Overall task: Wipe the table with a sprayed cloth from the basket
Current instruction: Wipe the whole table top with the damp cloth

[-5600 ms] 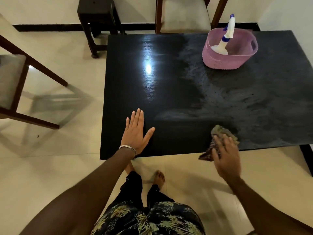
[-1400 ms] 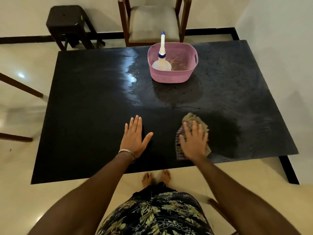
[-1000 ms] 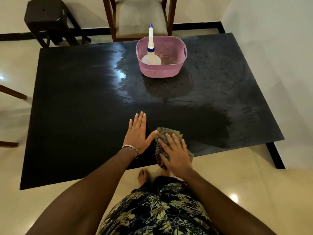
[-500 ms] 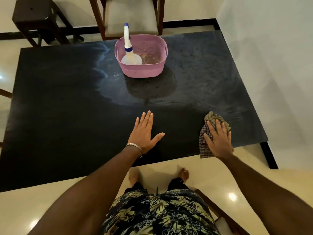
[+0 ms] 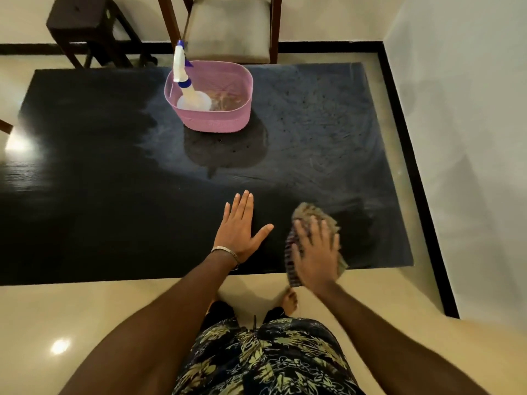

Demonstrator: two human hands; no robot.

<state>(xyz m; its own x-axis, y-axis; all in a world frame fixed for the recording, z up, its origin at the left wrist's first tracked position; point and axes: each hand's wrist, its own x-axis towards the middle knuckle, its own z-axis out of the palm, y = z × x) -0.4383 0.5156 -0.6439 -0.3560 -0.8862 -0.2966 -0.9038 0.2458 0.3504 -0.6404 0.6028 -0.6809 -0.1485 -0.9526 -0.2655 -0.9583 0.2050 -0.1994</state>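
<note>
Head view: my right hand [image 5: 315, 253] presses flat, fingers spread, on the soft, limp cloth [image 5: 310, 216] at the table's [image 5: 114, 195] near right edge, best pinned from above, while my left hand [image 5: 239, 229] rests open beside it.

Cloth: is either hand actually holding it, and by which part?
The right hand presses flat on the cloth's middle, fingers spread, no pinch. The left hand lies open on the table.

Pink basket [image 5: 216, 121], black table [image 5: 85, 195] (checked cloth [image 5: 306, 212]).
</note>
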